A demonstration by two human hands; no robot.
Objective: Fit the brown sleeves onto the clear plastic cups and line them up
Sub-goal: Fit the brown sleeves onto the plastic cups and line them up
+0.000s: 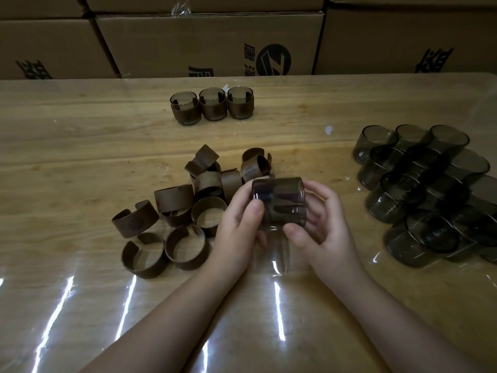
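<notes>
Cups (425,189) still bare crowd the table's right side, sleeves (188,208) lie heaped mid-table, and only three sleeved cups (212,105) stand in a row at the back. Both the left hand (239,222) and the right hand (320,224) curl their fingers round one cup (279,203) above the table's near side; I cannot tell whether a sleeve is on it, so most of the work remains.

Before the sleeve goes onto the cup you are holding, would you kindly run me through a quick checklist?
1. Cup held in both hands, left hand and right hand: ok.
2. Sleeve on the held cup: cannot tell; brown shows through the tinted wall.
3. Loose sleeves within reach, beside the left hand: ok.
4. Finished row of three upright and touching: ok.
5. Space at the row's right end on the table: ok.
6. Bare cups stocked on the right: ok.
</notes>
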